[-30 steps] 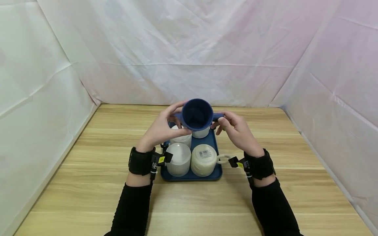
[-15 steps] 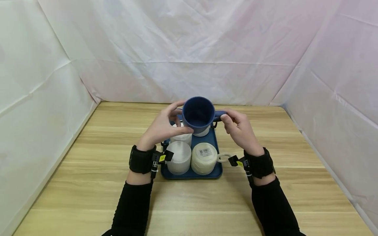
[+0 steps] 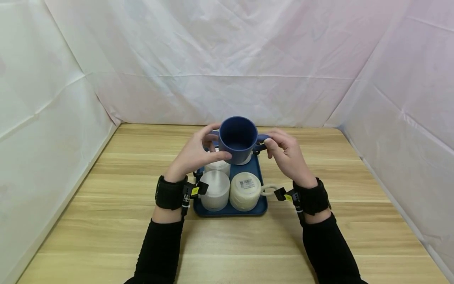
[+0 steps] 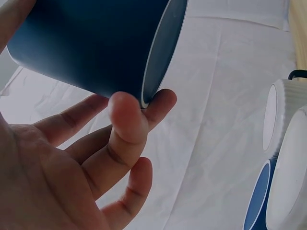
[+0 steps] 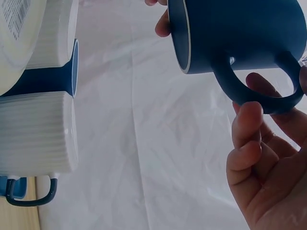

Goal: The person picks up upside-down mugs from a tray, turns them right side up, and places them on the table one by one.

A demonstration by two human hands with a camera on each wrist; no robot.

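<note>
A dark blue mug (image 3: 237, 138) hangs in the air above the far end of a blue tray (image 3: 227, 211), nearly upright with its mouth tipped toward me. My left hand (image 3: 207, 144) grips its body, thumb below and fingers (image 4: 129, 129) round the rim side of the blue mug (image 4: 96, 43). My right hand (image 3: 274, 144) pinches the handle (image 5: 259, 91) of the blue mug (image 5: 240, 33). On the tray stand upside-down mugs: a ribbed white one (image 3: 214, 189) and a cream one (image 3: 244, 191) with a barcode label in front, two more partly hidden behind.
The tray sits mid-table on a light wooden tabletop (image 3: 106, 221). White sheeting (image 3: 227, 71) walls in the back and both sides. A ribbed white mug (image 5: 36, 132) with a dark handle shows in the right wrist view. Bare wood lies to the tray's left, right and front.
The blue mug has turned from mouth-toward-me to more upright and stays above the tray's far end. My right fingers have moved closer onto its handle.
</note>
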